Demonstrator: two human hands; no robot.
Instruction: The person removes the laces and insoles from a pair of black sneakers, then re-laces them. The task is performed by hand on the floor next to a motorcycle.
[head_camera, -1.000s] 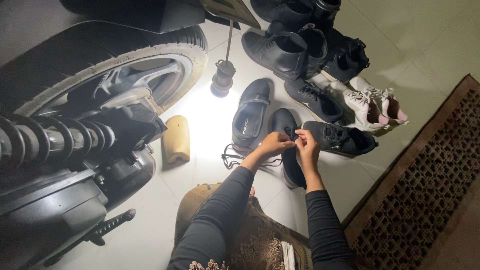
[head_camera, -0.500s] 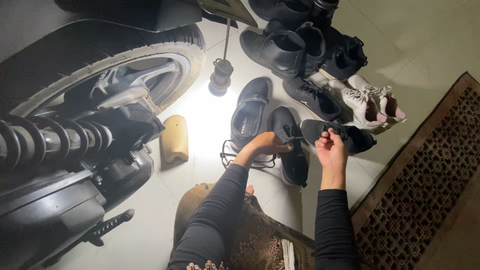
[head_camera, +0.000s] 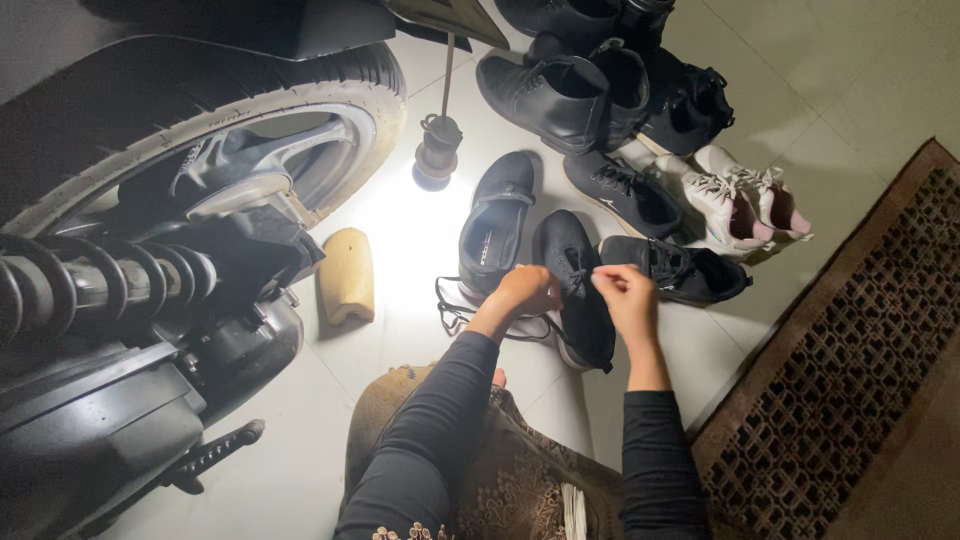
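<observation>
Lacing one black sneaker: two hands, left hand, right hand.

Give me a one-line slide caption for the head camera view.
Both hands, left hand and right hand, work a lace over a black sneaker beside a scooter wheel.

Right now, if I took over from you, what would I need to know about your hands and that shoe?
Left hand: closed, resting on the black sneaker at its lace area.
Right hand: pinching a black lace end just above the same sneaker.
The sneaker lies on the tiled floor beside another black shoe; loose black lace trails to its left.
Done: lace partly in the shoe, it seems.
Left: the lacing looks unfinished; I cannot tell how many eyelets remain.
</observation>
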